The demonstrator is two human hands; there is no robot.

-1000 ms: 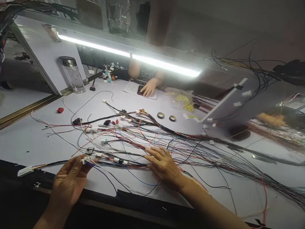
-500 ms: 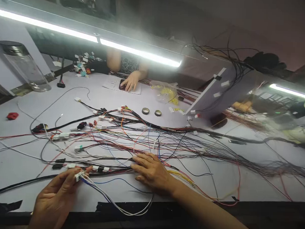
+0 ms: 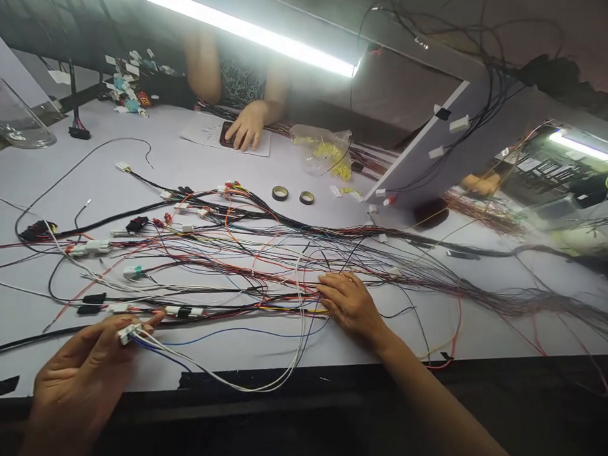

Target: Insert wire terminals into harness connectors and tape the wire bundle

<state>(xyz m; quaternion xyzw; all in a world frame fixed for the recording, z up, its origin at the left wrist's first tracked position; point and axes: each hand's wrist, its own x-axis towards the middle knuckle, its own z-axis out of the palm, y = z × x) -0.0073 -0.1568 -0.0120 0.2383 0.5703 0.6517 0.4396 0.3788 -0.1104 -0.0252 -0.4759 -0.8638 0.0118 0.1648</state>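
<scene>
In my left hand (image 3: 87,363), at the lower left, a white plug connector (image 3: 129,333) is pinched between thumb and fingers. White wires (image 3: 238,388) and blue wires run out of its right side, the white ones looping back up over the harness. My right hand (image 3: 351,306) is closed over a bundle of wires (image 3: 281,307) near the table's front edge, palm down; its thumb and the wires beneath it are hidden. The wire harness (image 3: 222,275) spreads across the table, with black connectors (image 3: 90,304) and white connectors (image 3: 91,247) at its left ends.
Two tape rolls (image 3: 280,193) lie behind the harness, near a bag of yellow parts (image 3: 326,152). Across the table a person's hand (image 3: 245,126) rests on a phone (image 3: 229,133). An upright panel (image 3: 436,146) stands at right; a lamp (image 3: 251,30) hangs above.
My right hand has slid right along the harness, its fingers now closed over the wires, and yellow wires lie straighter to its left. The connector stays in my left hand. The view has shifted.
</scene>
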